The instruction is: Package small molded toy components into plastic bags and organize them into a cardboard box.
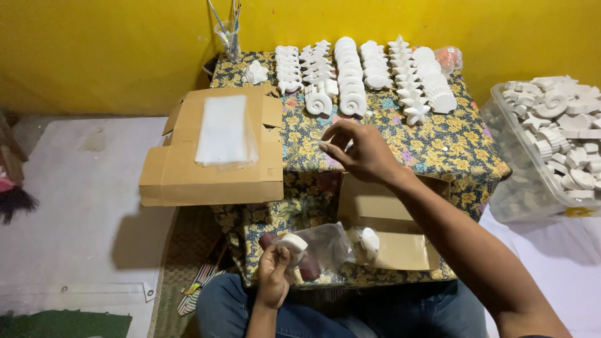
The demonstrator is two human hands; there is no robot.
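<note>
My left hand (273,273) is low near my lap, closed on a small white plaster piece (293,244) together with the mouth of a clear plastic bag (325,245). The bag lies to the right with another white piece (369,241) inside. My right hand (357,150) is stretched out over the flowered tablecloth (438,144), fingers curled with a small white thing pinched at the fingertips; I cannot tell what it is. It hovers just in front of rows of white shell and star shaped plaster casts (350,75).
A flat cardboard box (181,175) with a stack of clear bags (224,128) on it lies at the left. An open cardboard box (400,241) sits before me. A clear tub (532,181) of white casts stands at the right. A cup of brushes (230,37) is by the yellow wall.
</note>
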